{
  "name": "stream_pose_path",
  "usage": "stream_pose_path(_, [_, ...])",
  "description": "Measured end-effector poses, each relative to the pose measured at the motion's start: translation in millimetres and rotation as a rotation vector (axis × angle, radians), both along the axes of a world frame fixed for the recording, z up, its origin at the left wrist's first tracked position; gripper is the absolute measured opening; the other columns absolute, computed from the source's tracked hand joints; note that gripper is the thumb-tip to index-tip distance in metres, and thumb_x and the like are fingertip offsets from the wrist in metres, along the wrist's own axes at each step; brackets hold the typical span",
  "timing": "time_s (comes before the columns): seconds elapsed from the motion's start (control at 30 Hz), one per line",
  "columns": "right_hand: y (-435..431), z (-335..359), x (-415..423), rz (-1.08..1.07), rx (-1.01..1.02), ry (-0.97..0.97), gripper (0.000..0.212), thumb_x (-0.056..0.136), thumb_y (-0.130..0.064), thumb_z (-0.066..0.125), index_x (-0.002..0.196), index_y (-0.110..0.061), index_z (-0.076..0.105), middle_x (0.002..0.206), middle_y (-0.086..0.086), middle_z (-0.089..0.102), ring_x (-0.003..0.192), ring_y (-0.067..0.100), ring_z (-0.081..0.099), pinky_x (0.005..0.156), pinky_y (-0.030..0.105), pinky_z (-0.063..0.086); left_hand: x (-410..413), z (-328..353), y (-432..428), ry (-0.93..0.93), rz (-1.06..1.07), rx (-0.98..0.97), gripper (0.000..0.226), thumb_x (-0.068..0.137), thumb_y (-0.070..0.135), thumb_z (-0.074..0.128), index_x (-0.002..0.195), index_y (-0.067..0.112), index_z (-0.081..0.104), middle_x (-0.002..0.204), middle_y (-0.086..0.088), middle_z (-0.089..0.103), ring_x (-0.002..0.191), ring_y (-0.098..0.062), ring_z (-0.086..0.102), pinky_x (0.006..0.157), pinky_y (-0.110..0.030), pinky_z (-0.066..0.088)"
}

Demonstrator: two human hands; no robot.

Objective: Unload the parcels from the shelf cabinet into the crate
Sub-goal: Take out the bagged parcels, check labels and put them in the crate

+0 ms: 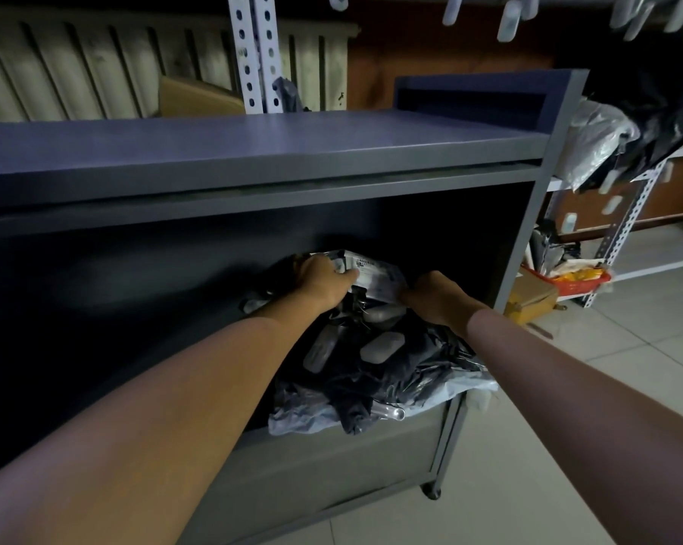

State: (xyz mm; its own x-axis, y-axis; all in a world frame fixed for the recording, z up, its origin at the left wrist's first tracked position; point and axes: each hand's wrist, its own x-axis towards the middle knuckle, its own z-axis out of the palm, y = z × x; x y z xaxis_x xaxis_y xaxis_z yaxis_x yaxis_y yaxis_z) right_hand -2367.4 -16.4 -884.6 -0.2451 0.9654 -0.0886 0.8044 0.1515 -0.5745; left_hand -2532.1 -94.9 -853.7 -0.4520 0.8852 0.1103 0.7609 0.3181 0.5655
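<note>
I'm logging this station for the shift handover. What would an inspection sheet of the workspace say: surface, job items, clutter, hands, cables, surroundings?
Surface: grey shelf cabinet, lower compartment open and dim inside.
Job's things: labelled parcel towards the back of the compartment; pile of dark parcels in front of it, spilling over the front lip. Crate not in view.
Clutter: cardboard box and red basket beside the cabinet's right end.
Hands: left hand and right hand both grip the labelled parcel, one at each side.
Cables: nothing seen.
Surroundings: tiled floor; white rack at right holding bagged goods.
</note>
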Motion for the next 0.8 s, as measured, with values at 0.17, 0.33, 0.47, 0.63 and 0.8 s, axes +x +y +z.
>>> stream_pose_path(0.17, [-1.7, -0.4, -5.9, -0.03, 0.061, 0.086, 0.031, 0.088, -0.02, 0.067, 0.113, 0.0, 0.07, 0.102, 0.014, 0.068, 0.108, 0.033, 0.065, 0.08, 0.028, 0.045, 2.7, -3.2, 3.6, -0.222, -0.075, -0.04, 0.02, 0.096, 0.028, 0.064, 0.089, 0.009, 0.065, 0.083, -0.004, 0.061, 0.093, -0.025, 0.06, 0.059, -0.024, 0.039])
stream_pose_path(0.33, [-14.9, 4.3, -10.0, -0.023, 0.068, 0.145, 0.03, 0.088, -0.016, 0.07, 0.114, -0.002, 0.07, 0.113, 0.015, 0.07, 0.109, 0.029, 0.065, 0.089, 0.03, 0.051, -3.4, -1.3, -3.0, -0.408, -0.07, -0.063, 0.033, 0.095, 0.009, 0.062, 0.067, 0.016, 0.046, 0.072, 0.003, 0.045, 0.068, -0.01, 0.045, 0.056, -0.016, 0.035])
stream_pose_path(0.47, [-33.0, 9.0, -7.9, -0.065, 0.078, 0.292, 0.02, 0.086, -0.01, 0.07, 0.105, -0.015, 0.072, 0.102, 0.006, 0.067, 0.091, 0.017, 0.061, 0.076, 0.021, 0.042, -5.4, 5.6, -22.6, -0.475, -0.059, -0.032, 0.018, 0.095, 0.004, 0.061, 0.113, 0.002, 0.063, 0.101, -0.005, 0.058, 0.093, -0.015, 0.052, 0.059, -0.016, 0.038])
stream_pose_path(0.63, [-63.9, 31.0, -24.3, -0.082, 0.117, 0.39, 0.022, 0.085, -0.006, 0.068, 0.07, -0.022, 0.064, 0.093, -0.001, 0.07, 0.089, 0.017, 0.064, 0.077, 0.02, 0.043, -13.4, 17.8, -63.4, -0.477, -0.016, 0.029, 0.028, 0.096, 0.006, 0.06, 0.123, 0.0, 0.059, 0.107, -0.006, 0.057, 0.092, -0.015, 0.052, 0.058, -0.014, 0.037])
stream_pose_path(0.8, [-120.2, 58.8, -41.1, -0.024, 0.168, 0.474, 0.023, 0.083, -0.003, 0.067, 0.071, -0.022, 0.068, 0.093, 0.002, 0.073, 0.092, 0.021, 0.068, 0.09, 0.031, 0.054, -23.3, 41.8, -124.3, -0.499, 0.038, 0.085, 0.021, 0.097, 0.012, 0.061, 0.118, 0.008, 0.061, 0.11, -0.003, 0.063, 0.092, -0.018, 0.056, 0.078, -0.023, 0.041])
